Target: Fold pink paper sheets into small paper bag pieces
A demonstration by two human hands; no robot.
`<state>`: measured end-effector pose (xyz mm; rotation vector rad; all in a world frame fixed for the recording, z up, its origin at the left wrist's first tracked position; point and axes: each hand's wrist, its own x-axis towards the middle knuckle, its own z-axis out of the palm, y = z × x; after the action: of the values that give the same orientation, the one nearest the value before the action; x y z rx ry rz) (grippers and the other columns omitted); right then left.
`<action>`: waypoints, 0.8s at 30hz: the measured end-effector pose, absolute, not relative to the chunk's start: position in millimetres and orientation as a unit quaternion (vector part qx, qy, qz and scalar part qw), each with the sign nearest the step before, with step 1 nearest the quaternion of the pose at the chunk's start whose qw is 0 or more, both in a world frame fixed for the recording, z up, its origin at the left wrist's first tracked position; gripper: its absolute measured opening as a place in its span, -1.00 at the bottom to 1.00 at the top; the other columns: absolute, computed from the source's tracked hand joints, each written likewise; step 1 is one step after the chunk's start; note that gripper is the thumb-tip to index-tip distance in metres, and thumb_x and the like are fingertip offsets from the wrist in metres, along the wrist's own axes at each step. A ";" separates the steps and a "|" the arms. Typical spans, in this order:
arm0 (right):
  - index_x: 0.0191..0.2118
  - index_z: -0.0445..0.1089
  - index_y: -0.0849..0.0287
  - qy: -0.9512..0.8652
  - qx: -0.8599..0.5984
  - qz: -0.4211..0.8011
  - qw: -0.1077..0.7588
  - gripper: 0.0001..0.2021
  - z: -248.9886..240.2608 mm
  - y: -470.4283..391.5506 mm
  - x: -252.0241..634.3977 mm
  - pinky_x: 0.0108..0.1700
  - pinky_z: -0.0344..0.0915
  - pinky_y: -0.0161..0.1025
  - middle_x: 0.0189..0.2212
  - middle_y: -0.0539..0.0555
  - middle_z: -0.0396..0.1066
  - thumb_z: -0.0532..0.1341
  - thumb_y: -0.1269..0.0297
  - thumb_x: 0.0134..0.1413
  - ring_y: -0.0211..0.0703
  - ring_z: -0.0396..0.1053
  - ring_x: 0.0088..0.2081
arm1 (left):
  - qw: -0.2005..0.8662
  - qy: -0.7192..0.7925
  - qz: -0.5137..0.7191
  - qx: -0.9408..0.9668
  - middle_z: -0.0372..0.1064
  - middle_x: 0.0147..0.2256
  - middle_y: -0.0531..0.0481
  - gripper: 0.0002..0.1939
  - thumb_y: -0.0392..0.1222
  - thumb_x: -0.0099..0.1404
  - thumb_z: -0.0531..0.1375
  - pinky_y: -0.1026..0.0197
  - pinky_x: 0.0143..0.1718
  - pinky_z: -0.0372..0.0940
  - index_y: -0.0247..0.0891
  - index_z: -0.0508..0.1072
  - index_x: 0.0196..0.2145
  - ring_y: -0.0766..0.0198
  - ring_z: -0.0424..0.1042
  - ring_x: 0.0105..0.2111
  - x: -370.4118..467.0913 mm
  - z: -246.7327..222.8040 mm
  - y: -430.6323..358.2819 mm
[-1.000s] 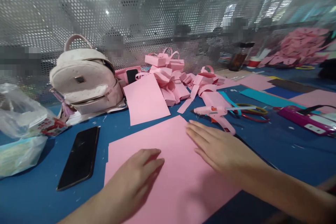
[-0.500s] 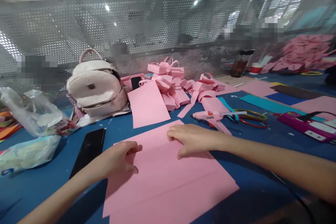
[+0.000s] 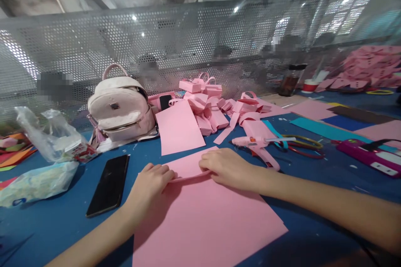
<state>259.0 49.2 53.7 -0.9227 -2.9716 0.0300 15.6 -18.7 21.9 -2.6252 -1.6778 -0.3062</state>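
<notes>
Pink paper sheets (image 3: 206,221) lie overlapped on the blue table in front of me. My left hand (image 3: 153,181) is closed on the left end of a raised edge of pink paper, fingers curled over it. At the other end of that edge, my right hand (image 3: 221,167) pinches the paper with bent fingers. Between the hands the raised edge runs nearly straight across; I cannot tell whether it is a fold or a separate strip. Both thumbs are mostly hidden. A pink glue gun (image 3: 258,146) lies just beyond my right hand, and a black phone (image 3: 109,185) left of my left hand.
A pale backpack (image 3: 120,108) stands at the back left beside plastic bags (image 3: 46,179). Folded pink paper pieces (image 3: 208,108) pile up behind a loose pink sheet (image 3: 180,127). Scissors (image 3: 305,148) and a purple power strip (image 3: 371,158) lie to the right. A perforated metal screen (image 3: 188,37) closes the back.
Both hands have gone from loosely curled over the sheet to closed on the paper. A raised pink edge now stretches between them. The view has shifted slightly.
</notes>
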 end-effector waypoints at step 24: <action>0.40 -0.02 0.42 -0.959 -0.204 0.198 0.008 -0.36 8.2 14.0 266.3 0.41 -0.12 0.16 0.41 0.34 -0.15 0.07 0.25 0.30 0.13 -0.16 0.42 | -0.008 -0.376 -0.060 -0.925 -0.25 0.41 -0.28 -0.14 0.13 0.47 0.01 -0.23 0.31 0.03 -0.27 -0.40 0.44 -0.12 -0.16 0.40 10.6 -17.9 -61.4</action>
<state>266.3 14.0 8.2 -0.6385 -2.9957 0.6189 10.6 -61.4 -17.9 -2.9202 -1.1867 -0.1894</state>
